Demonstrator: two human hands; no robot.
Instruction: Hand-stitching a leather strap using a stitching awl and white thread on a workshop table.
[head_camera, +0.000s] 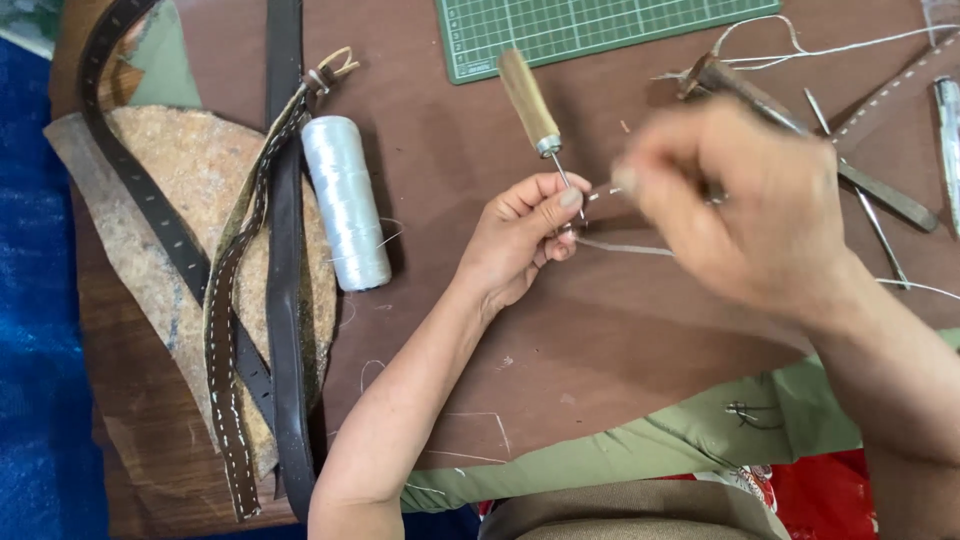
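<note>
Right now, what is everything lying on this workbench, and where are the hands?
awl: one, wooden handle, metal tip by the left fingers
thread spool: one, white, left of centre
leather straps: several, dark brown, some stitched white, at left
stone slab: one, tan, under the straps
cutting mat: one, green, top edge
metal tools: a few, grey, at right
loose thread: white, between the hands
cloth: green, bottom edge
left hand: pinching the thread
right hand: blurred, grip unclear
</note>
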